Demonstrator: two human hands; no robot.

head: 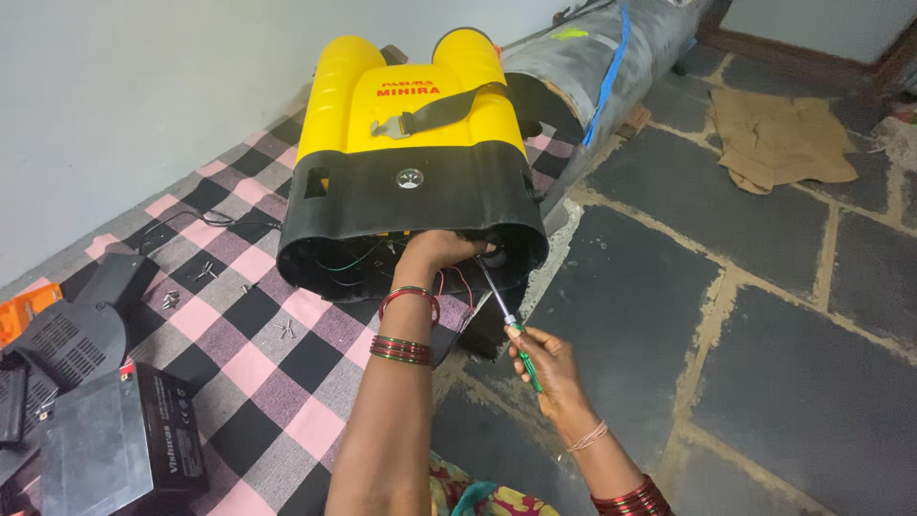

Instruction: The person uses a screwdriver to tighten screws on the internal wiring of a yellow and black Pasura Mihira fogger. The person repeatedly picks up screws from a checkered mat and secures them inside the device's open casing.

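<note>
— At the centre of the frame, what lies on its side?
— A yellow and black sprayer tank (411, 162), its open black base turned toward the camera, resting on a pink, black and grey checked cloth (277, 373); a black strap with a grey buckle (435, 115) crosses its yellow back.

— Where is the left hand?
— The left hand (435, 250) sits at the lower rim of the open base, fingers curled over and reaching inside among red and green wires (457, 283); whether they grip anything I cannot tell, since the fingertips are hidden; red and green bangles (401, 349) ring that forearm.

— And the right?
— Lower centre-right, the right hand (546, 368) is closed around the green handle of a screwdriver (506, 320); its metal shaft slants up-left, the tip at the rim just beside the left hand.

— What else shows?
— At lower left a black box-shaped battery (119, 444) lies on the cloth, near a black ribbed cover (72, 334); loose screws (172, 299) are scattered on the cloth between them and the tank; at upper right a piece of brown cardboard (778, 139) lies on the dark stone floor (764, 315); a grey cylinder with a blue strap (597, 57) lies behind the tank.
</note>
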